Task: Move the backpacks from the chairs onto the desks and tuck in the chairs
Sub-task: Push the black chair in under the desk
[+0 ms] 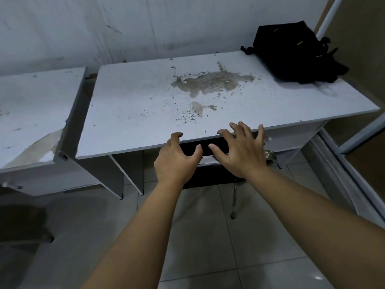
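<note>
A black backpack [295, 53] lies on the far right corner of a stained white desk [145, 105]. A black chair with a chrome frame [216, 176] sits pushed under the desk's front edge; only its backrest top and one metal leg show. My left hand [177, 159] and my right hand [239, 151] hover over the backrest top at the desk edge, fingers spread, holding nothing. Whether the palms touch the chair I cannot tell.
A second white desk [31, 113] stands to the left, its surface peeling. A dark chair seat [20, 224] shows at the lower left. A white wall runs behind the desks. A metal-framed partition [354, 142] stands at the right. The floor is grey tile.
</note>
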